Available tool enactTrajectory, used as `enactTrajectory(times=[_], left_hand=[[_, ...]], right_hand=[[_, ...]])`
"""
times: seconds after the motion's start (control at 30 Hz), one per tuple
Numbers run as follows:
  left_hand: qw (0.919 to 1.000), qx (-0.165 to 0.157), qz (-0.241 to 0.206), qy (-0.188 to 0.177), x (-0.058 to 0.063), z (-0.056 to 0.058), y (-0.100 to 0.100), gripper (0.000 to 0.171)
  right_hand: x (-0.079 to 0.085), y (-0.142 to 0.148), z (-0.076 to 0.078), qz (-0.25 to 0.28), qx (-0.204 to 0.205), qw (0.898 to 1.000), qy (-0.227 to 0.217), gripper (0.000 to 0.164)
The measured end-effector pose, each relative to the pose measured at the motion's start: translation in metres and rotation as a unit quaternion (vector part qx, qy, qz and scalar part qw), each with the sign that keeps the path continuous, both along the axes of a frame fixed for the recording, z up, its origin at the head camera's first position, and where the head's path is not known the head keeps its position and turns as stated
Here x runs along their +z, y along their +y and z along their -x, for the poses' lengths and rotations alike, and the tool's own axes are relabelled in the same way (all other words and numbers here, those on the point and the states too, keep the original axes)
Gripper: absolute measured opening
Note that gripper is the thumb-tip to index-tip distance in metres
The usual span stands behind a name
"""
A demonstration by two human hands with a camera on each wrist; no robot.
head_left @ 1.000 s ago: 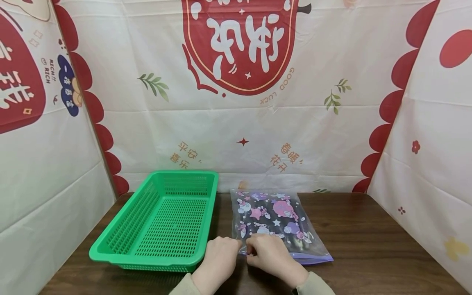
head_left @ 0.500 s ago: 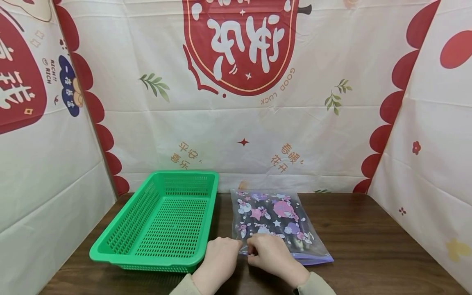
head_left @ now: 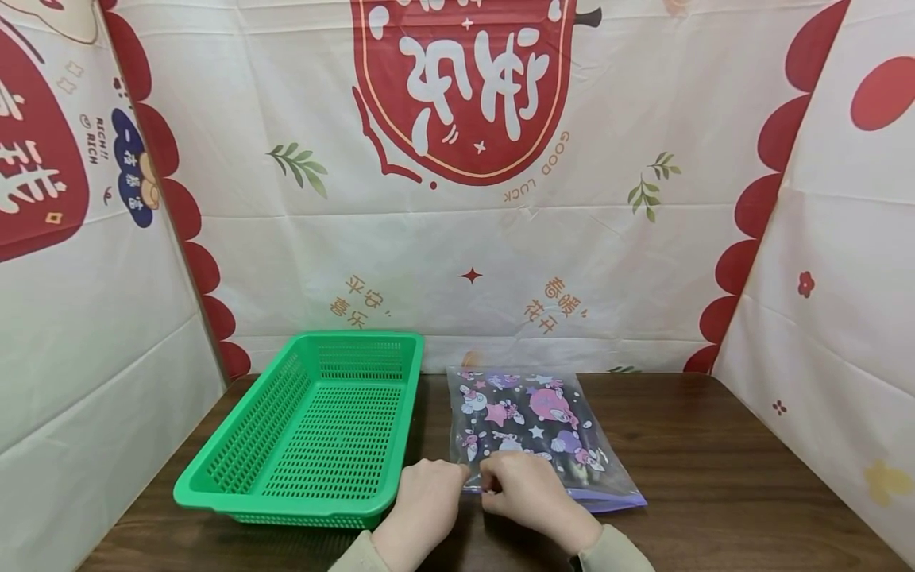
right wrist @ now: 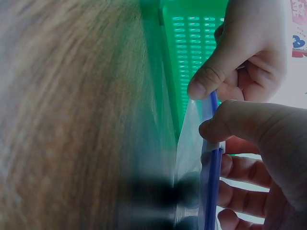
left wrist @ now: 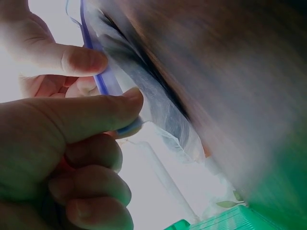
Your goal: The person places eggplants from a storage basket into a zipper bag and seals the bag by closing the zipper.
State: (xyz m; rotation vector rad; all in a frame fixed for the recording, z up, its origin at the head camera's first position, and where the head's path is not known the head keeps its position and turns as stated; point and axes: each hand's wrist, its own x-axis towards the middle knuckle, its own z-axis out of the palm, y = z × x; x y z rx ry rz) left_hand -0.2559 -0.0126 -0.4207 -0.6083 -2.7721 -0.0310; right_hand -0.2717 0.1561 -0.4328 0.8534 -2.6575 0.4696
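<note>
A clear zip bag (head_left: 538, 425) printed with pink, purple and white cartoon figures lies flat on the table, its purple zip strip (head_left: 608, 502) toward me. My left hand (head_left: 429, 496) pinches the strip's left corner between thumb and curled index finger. Close beside it, my right hand (head_left: 527, 494) pinches the same strip; in the right wrist view a small pale slider (right wrist: 214, 145) shows under the right thumb (right wrist: 225, 122). Whether the dark area behind the print is a content or the table, I cannot tell.
A green plastic basket (head_left: 300, 502) with perforated walls stands left of the bag, close to my left wrist. Dark brown wooden table (head_left: 715, 469) extends to the right. Printed white cloth (head_left: 429, 246) walls the back and both sides.
Almost nothing differs. My right hand has shifted very slightly to the right along the zip strip; my left hand, the bag and the basket stay in place.
</note>
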Motion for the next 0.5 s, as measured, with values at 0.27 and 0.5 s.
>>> enactTrajectory(times=[0.27, 0.5], left_hand=[[0.9999, 0.003, -0.009, -0.010, 0.0003, 0.0019, -0.0008, 0.014], [0.9994, 0.009, 0.006, 0.033, -0.0018, -0.0009, 0.0005, 0.018]], right_hand=[[0.0014, -0.0008, 0.0031, 0.000, -0.001, 1.000, -0.010, 0.028], [-0.0014, -0.0004, 0.0034, 0.010, 0.013, 1.000, -0.008, 0.027]])
